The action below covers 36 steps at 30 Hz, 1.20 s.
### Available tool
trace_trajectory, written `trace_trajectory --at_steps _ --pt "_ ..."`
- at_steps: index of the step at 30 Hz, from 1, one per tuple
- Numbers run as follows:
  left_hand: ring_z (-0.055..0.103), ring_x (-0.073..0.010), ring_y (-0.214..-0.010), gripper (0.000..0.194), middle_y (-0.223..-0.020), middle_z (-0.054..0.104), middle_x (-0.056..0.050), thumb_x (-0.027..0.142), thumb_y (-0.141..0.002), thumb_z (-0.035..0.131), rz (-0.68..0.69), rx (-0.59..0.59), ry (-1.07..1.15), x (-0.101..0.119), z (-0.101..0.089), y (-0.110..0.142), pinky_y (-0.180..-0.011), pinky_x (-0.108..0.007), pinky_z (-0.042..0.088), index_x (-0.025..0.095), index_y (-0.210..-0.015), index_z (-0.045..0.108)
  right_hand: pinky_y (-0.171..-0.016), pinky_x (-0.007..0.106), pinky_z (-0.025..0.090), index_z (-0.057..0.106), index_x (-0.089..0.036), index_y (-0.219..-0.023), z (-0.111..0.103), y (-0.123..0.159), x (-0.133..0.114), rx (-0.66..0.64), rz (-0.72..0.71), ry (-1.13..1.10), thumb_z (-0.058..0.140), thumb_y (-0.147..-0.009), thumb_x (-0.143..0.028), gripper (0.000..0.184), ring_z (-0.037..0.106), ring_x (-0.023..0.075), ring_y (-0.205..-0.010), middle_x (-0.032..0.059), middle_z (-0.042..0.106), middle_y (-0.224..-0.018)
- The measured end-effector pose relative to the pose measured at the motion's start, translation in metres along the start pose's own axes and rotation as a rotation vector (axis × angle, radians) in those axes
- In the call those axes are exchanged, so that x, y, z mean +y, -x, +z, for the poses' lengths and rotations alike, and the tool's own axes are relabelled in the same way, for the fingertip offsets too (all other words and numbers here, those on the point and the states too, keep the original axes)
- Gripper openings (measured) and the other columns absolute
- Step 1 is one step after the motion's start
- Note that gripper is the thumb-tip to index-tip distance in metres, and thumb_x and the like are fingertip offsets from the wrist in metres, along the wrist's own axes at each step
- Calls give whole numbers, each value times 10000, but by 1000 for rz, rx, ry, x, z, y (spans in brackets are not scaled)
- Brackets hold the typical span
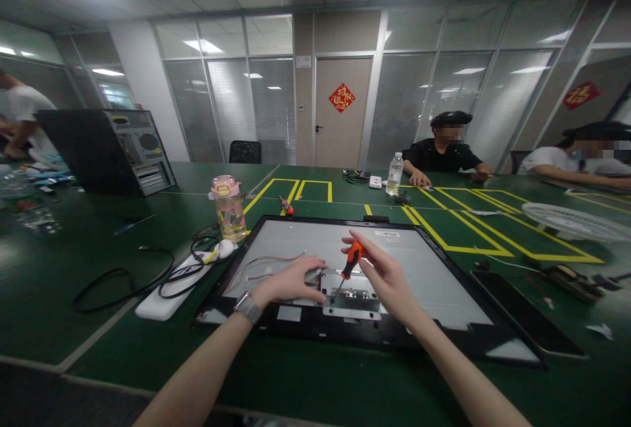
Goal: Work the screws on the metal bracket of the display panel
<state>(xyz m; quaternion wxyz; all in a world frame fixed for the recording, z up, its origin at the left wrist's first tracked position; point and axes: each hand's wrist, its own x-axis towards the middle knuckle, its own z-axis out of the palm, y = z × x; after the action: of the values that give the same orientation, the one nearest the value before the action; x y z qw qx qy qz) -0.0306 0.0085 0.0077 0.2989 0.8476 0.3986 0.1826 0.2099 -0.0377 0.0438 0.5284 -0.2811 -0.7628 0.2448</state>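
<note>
An orange and black screwdriver [353, 259] is in my right hand [387, 276], tilted, its shaft pointing down at the left part of a metal bracket [352, 313]. Whether the tip sits in a screw is too small to tell. The bracket is fixed on the back of a flat display panel [419, 253] with a black frame, lying on the green table. My left hand [294, 279] rests on the panel just left of the bracket, fingers stretched out and thumb near the bracket's edge. Thin wires [251, 264] run across the panel beside that hand.
A white power strip [170, 292] with black cable and a pink water bottle [228, 210] stand left of the panel. Behind it lies another screwdriver [286, 206]. A black tablet-like slab [525, 312] is at the right. A computer case [106, 151] stands far left; co-workers sit across the table.
</note>
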Motion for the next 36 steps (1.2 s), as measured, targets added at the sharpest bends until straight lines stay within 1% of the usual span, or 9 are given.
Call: trace_trajectory --at_steps 4,7,11,15,19,22,28,33,36 --pt "320 -306 -1391 777 -1448 454 -88 509 -646 814 -4 -7 -6 2 -1 0 -1174 -428 190 244 -1323 538 -884 419 518 551 -276 -1320 1 -2 0 60 -20 88 527 -918 -227 406 651 218 -954 86 668 -1089" --pt "310 -307 -1398 767 -1449 456 -83 513 -647 813 -1 -8 -7 1 -1 0 -1180 -425 174 244 -1314 546 -838 394 527 625 -261 -1227 1 -3 -2 101 -45 152 588 -885 -242 344 636 210 -878 66 666 -985" --pt "289 -316 -1407 795 -1461 440 -89 529 -643 811 -9 -9 -9 1 0 0 -1176 -425 191 227 -1325 535 -851 398 519 602 -259 -1255 0 -3 -5 74 -41 139 530 -915 -228 349 643 223 -948 79 666 -1029" --pt "301 -313 -1403 766 -1450 457 -82 522 -655 806 0 -13 -21 4 -1 0 -1188 -431 149 232 -1314 544 -914 432 506 542 -271 -1318 0 -1 -5 41 -14 84 493 -931 -212 394 649 235 -1037 96 664 -1155" --pt "316 -304 -1396 767 -1446 459 -90 514 -660 805 3 -7 -17 6 -2 0 -1184 -421 167 222 -1318 540 -931 446 510 506 -278 -1350 0 0 -3 24 8 34 473 -943 -212 414 662 232 -1047 109 641 -1233" --pt "300 -308 -1405 757 -1444 466 -81 520 -663 802 3 -8 -8 7 -2 1 -1185 -430 160 237 -1315 542 -928 448 511 517 -266 -1345 1 -1 -4 38 -6 53 483 -940 -224 409 658 233 -1037 113 652 -1204" --pt "274 -314 -1417 765 -1451 458 -77 507 -642 820 -5 -7 -6 6 -2 0 -1188 -435 146 243 -1306 547 -852 395 524 580 -248 -1292 1 -3 -5 72 -64 133 534 -909 -214 387 638 206 -888 74 657 -978" --pt "271 -316 -1419 754 -1459 446 -78 513 -646 814 -5 -9 12 4 -1 0 -1183 -438 160 254 -1304 552 -909 429 512 518 -264 -1355 1 -2 -5 28 -42 93 480 -932 -212 428 651 224 -991 100 659 -1126" --pt "283 -315 -1413 763 -1459 446 -81 506 -643 819 -6 -8 10 5 -2 0 -1180 -441 170 254 -1310 547 -886 413 521 520 -266 -1352 1 -2 -5 39 -48 100 490 -929 -211 428 653 218 -966 96 662 -1115"
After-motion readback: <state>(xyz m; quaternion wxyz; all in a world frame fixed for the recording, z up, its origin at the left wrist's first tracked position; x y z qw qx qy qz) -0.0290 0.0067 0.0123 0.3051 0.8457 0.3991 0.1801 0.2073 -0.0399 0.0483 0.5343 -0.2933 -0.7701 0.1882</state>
